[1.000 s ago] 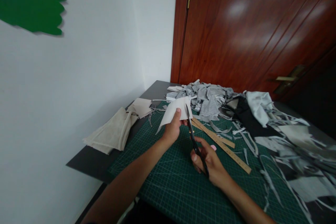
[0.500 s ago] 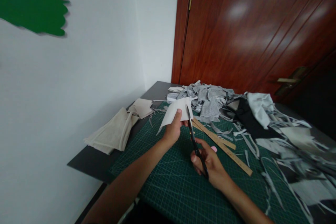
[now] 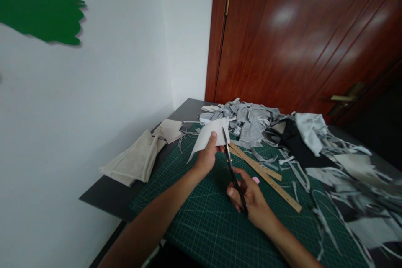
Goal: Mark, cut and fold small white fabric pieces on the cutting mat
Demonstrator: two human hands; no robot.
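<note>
The left grip point(image 3: 206, 158) pinches the white cloth point(image 3: 205, 135), thumb on top, the piece spreading beyond it. The right grip point(image 3: 247, 199) is closed round the handles of the scissors point(image 3: 232, 170), blades pointing away over the cloth's right margin. For a clean line, hold the cloth taut, left fingertips clear of the blades, above the mat point(image 3: 201, 209) beneath both grips.

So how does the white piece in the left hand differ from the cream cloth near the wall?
The left hand holds the white piece up; the cream cloth lies on the dark table. The white piece looks smaller and smoother, while the cream cloth is larger and shows folds. Both are pale.
</note>
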